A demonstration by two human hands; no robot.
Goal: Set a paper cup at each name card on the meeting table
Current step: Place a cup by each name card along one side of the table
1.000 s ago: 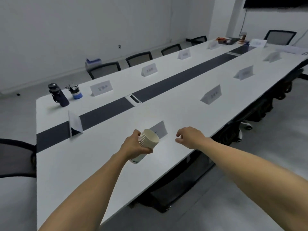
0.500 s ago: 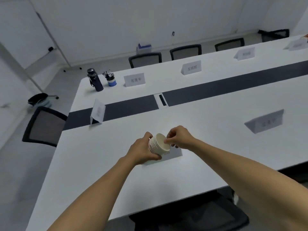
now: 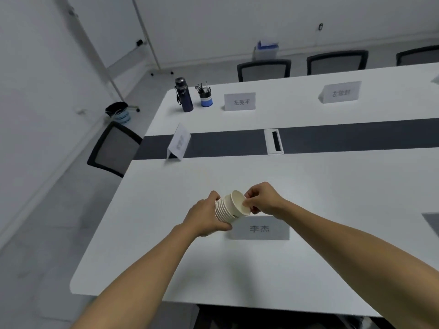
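Note:
My left hand (image 3: pixel 206 217) grips a stack of cream paper cups (image 3: pixel 223 208) lying sideways, mouths to the right, just above the white meeting table (image 3: pixel 147 245). My right hand (image 3: pixel 262 199) pinches the rim of the top paper cup (image 3: pixel 238 203), which sticks partly out of the stack. Directly below the hands stands a grey name card (image 3: pixel 260 228). Other name cards stand at the table's left end (image 3: pixel 179 143) and along the far side (image 3: pixel 240 101) (image 3: pixel 341 92). No cup stands on the table.
A dark water bottle (image 3: pixel 183 95) and a blue pen holder (image 3: pixel 205 96) stand at the far left corner. A dark strip with a cable hatch (image 3: pixel 274 141) runs down the middle. Black chairs (image 3: pixel 114 149) (image 3: pixel 263 70) ring the table. A bin (image 3: pixel 120 112) sits on the floor.
My view has swung left and closer to the table end. My right hand came over from the right and took hold of the top cup's rim, which now sticks further out.

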